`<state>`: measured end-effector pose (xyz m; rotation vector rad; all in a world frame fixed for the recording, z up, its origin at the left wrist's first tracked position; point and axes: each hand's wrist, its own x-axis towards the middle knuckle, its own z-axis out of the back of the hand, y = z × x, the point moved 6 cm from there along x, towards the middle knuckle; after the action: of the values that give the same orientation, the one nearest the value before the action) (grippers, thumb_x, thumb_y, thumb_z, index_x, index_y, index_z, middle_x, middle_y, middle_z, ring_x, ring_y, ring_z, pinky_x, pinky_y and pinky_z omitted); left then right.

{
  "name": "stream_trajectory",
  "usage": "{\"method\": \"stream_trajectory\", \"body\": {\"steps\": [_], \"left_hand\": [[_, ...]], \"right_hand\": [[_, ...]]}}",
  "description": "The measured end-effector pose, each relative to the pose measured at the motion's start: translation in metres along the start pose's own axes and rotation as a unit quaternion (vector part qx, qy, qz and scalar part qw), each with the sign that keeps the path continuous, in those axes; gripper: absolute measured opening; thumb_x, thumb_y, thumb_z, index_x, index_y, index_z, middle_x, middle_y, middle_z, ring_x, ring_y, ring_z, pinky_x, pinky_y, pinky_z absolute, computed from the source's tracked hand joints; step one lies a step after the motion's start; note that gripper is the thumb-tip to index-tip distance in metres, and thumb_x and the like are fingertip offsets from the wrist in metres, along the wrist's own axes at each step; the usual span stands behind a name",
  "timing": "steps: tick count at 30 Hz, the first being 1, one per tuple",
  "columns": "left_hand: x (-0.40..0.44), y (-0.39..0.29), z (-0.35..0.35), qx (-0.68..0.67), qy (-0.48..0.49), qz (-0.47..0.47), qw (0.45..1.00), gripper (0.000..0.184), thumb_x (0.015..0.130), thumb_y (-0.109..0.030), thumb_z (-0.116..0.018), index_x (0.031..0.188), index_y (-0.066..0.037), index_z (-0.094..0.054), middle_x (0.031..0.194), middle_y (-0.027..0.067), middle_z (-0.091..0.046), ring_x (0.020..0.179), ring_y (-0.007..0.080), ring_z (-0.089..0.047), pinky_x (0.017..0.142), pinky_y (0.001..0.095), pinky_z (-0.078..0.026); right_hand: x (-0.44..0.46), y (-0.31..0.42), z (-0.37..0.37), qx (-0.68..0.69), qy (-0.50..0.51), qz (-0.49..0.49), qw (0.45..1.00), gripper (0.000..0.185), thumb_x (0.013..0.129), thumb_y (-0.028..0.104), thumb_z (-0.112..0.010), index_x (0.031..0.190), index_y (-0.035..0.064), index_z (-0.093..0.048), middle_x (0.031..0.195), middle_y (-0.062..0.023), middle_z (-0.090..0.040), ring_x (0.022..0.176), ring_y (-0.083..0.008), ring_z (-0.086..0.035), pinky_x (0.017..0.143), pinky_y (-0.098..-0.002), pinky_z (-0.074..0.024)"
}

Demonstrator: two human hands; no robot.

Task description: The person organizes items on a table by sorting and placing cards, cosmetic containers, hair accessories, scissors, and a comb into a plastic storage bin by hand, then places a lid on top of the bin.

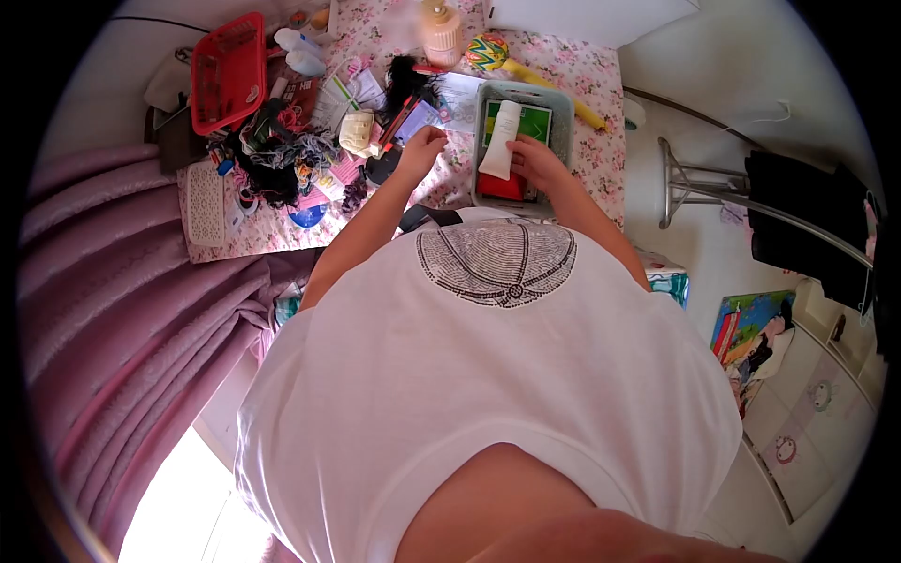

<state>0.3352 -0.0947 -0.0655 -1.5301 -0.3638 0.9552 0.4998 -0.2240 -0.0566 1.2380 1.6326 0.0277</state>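
A white squeeze tube [502, 141] is in my right hand [537, 163], its wide flat end toward me. My fingers hold its right side above a grey-green plastic basket [562, 117]. Inside the basket, partly hidden by the tube, are a green flat item [536, 124] and a red item [501, 187]. My left hand [422, 150] hovers just left of the basket, fingers curled together, with nothing visible in them. Nearest to it are a cream-coloured bundle [358, 133] and a black-haired item [409, 83].
On the flowered tablecloth [596, 174], a red basket [228, 75] stands beside a heap of tangled dark yarn-like strands [272, 155]. A pump bottle [440, 36] and a yellow-handled toy [554, 89] are at the back. Purple curtain [131, 272] hangs at left.
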Motion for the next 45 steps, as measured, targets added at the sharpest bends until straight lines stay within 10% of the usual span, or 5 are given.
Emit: {"method": "stream_trajectory", "body": {"steps": [10, 20, 29, 40, 45], "left_hand": [[0.000, -0.036, 0.037, 0.348, -0.146, -0.147, 0.914, 0.019, 0.070, -0.014, -0.053, 0.086, -0.005, -0.054, 0.087, 0.0143, -0.056, 0.085, 0.0295, -0.053, 0.074, 0.0373, -0.041], [-0.004, -0.010, 0.066, 0.560, -0.159, -0.004, 0.813, 0.027, 0.071, -0.012, -0.047, 0.098, -0.010, -0.047, 0.101, 0.0108, -0.052, 0.096, 0.0288, -0.048, 0.083, 0.0401, -0.035], [-0.007, -0.021, 0.065, 0.551, -0.154, 0.034, 0.819, 0.042, 0.067, -0.020, -0.060, 0.105, -0.010, -0.047, 0.096, 0.0089, -0.056, 0.091, 0.0275, -0.052, 0.080, 0.0389, -0.036], [0.001, -0.022, 0.044, -0.001, -0.103, 0.040, 0.994, 0.043, 0.072, -0.014, -0.062, 0.106, 0.005, -0.045, 0.082, 0.0119, -0.060, 0.073, 0.0134, -0.057, 0.061, 0.0237, -0.044], [-0.023, -0.095, 0.008, 0.160, -0.097, -0.184, 0.965, 0.040, 0.070, -0.010, -0.061, 0.107, -0.002, -0.047, 0.089, 0.0143, -0.058, 0.078, 0.0232, -0.058, 0.065, 0.0311, -0.045]], "right_hand": [[0.001, 0.007, 0.005, -0.088, -0.025, 0.078, 0.993, 0.044, 0.074, 0.003, -0.056, 0.115, 0.0055, -0.040, 0.105, -0.0068, -0.049, 0.097, -0.0198, -0.049, 0.084, -0.0324, -0.0418], [-0.007, 0.012, 0.002, -0.086, -0.034, 0.068, 0.993, 0.049, 0.072, 0.002, -0.058, 0.116, 0.0043, -0.037, 0.105, -0.0090, -0.048, 0.095, -0.0200, -0.050, 0.081, -0.0306, -0.0431], [-0.006, 0.008, 0.003, -0.091, -0.028, 0.041, 0.995, 0.050, 0.075, 0.007, -0.057, 0.119, 0.0055, -0.036, 0.107, -0.0088, -0.046, 0.100, -0.0203, -0.046, 0.086, -0.0340, -0.0395], [0.020, -0.015, 0.011, -0.160, -0.053, 0.031, 0.985, 0.046, 0.074, 0.010, -0.059, 0.115, 0.0027, -0.040, 0.105, -0.0102, -0.047, 0.091, -0.0201, -0.051, 0.078, -0.0321, -0.0439], [0.001, 0.023, -0.002, -0.403, -0.193, 0.314, 0.838, 0.051, 0.066, 0.010, -0.063, 0.112, 0.0043, -0.042, 0.110, -0.0138, -0.042, 0.103, -0.0262, -0.042, 0.084, -0.0355, -0.0367]]}}
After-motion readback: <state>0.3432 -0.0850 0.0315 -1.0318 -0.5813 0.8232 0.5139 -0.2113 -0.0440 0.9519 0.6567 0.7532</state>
